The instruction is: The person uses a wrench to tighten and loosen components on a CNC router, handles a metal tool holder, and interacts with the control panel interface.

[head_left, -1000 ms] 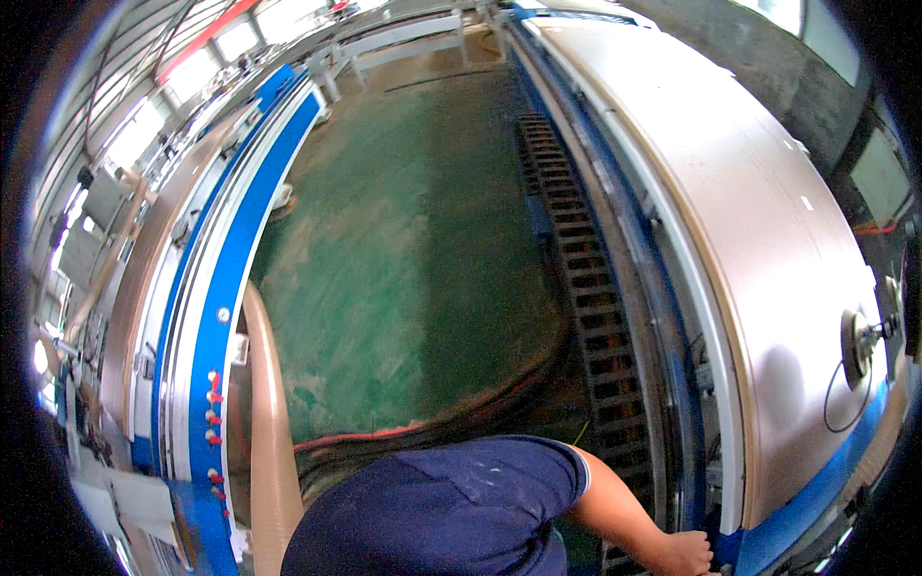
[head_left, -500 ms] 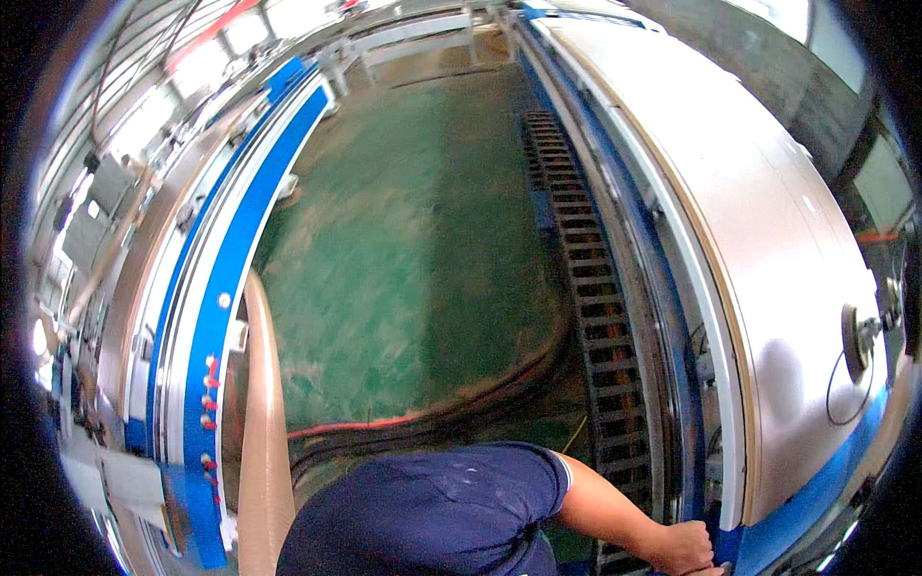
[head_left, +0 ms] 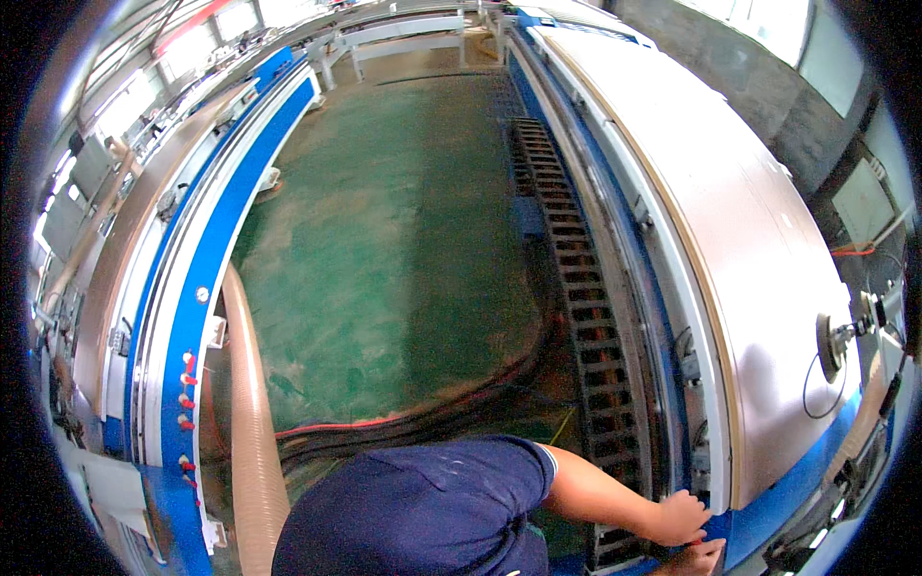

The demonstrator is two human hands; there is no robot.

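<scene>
My left arm reaches across to the lower right from a navy sleeve. My left hand [head_left: 680, 516] is closed, fingers curled, at the blue end corner of the long machine bed [head_left: 735, 542]. Just below it, my right hand [head_left: 701, 557] comes up from the lower edge, with thumb and fingers pressed together. Between the hands shows a small red thing [head_left: 696, 543], too small to name. What each hand grips is hidden. A large pale sheet [head_left: 711, 192] lies over the bed right beside them.
A black cable chain [head_left: 586, 298] runs along the bed's side. Dark hoses and a red hose [head_left: 355, 423] curve over the green floor [head_left: 365, 240]. At the left stands a blue-and-white machine rail [head_left: 206, 230] with red knobs, beside a ribbed beige duct [head_left: 252, 413].
My right hand has come into fuller view below the left one. My left hand has shifted slightly up and left in the picture. The view has swung a little to the right.
</scene>
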